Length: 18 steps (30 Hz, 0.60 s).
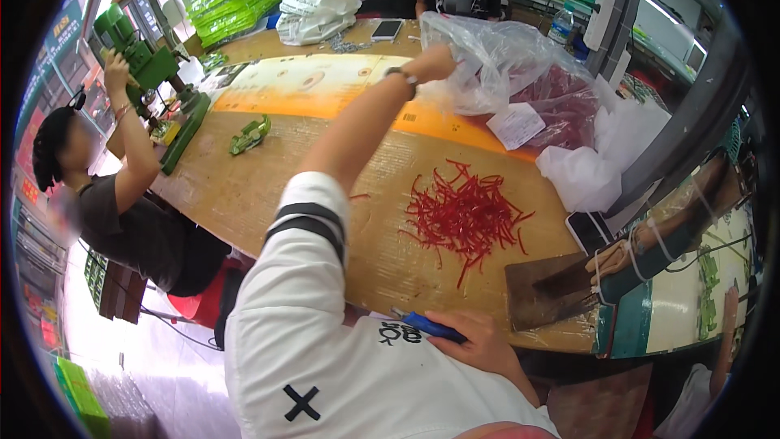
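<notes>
Resting at the near edge of the bench point(268, 187), the right hand point(479, 340) is clenched round a blue-handled tool point(431, 327). Beyond it, mid-bench, lies a loose heap of red strips point(465, 215), well apart from both hands. To the heap's right, at the bench's right edge, a dark phone point(589, 232) lies flat. Farther off, the left hand point(431, 63), arm outstretched and a watch at the wrist, grips the rim of a clear plastic bag point(504, 61) holding more red material. At the left edge, another person point(122, 211) works a green press point(138, 53).
</notes>
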Tool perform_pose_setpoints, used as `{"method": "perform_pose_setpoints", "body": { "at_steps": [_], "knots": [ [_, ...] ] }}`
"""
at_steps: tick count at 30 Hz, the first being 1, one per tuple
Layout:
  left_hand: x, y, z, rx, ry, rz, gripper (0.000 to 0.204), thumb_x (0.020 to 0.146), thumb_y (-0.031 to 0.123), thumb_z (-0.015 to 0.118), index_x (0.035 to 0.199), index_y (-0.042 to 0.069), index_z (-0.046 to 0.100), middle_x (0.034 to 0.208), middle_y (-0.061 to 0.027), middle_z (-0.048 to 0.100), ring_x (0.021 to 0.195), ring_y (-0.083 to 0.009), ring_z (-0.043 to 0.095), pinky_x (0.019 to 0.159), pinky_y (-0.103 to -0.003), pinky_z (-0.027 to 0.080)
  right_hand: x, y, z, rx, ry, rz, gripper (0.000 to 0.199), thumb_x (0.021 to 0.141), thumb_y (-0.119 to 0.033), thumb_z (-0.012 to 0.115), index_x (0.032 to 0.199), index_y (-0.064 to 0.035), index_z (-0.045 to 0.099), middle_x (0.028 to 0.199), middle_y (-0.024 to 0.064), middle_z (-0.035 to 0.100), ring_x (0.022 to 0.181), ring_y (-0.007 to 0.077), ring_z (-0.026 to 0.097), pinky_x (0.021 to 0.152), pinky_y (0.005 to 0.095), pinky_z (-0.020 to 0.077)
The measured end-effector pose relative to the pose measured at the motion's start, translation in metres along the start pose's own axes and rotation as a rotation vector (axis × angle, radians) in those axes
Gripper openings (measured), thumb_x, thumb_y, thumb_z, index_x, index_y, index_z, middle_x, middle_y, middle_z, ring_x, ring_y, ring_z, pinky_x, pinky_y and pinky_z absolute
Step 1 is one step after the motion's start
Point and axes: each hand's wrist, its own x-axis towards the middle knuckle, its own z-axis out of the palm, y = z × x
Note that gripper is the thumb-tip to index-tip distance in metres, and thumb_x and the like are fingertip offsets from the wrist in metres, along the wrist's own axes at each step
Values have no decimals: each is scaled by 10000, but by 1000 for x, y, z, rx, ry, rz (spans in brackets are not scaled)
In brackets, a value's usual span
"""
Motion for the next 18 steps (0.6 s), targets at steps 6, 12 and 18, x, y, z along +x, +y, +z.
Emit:
{"method": "perform_pose_setpoints", "body": {
  "at_steps": [6,12,18],
  "knots": [
    [73,8,57,204,-134,-96,310,840,265,509,955,16,654,969,-209,643,845,-364,622,741,-432,480,-4,1,-4,74,39,92,413,782,-107,710,1176,-76,592,939,113,654,785,240,639,697,316,506],
    [85,-29,59,-110,-71,-317,379,843,311,487,1083,53,627,1075,-185,632,951,-335,614,820,-424,479,-4,4,-5,91,29,72,433,795,-91,693,1209,-83,567,944,107,646,788,235,635,691,311,503],
    [57,-47,48,234,-8,-49,414,878,346,455,1144,65,602,1131,-175,616,1024,-307,590,838,-427,481,-2,4,-3,79,23,31,425,786,-79,703,1192,-71,576,944,112,649,784,233,637,686,304,505]
  ]
}}
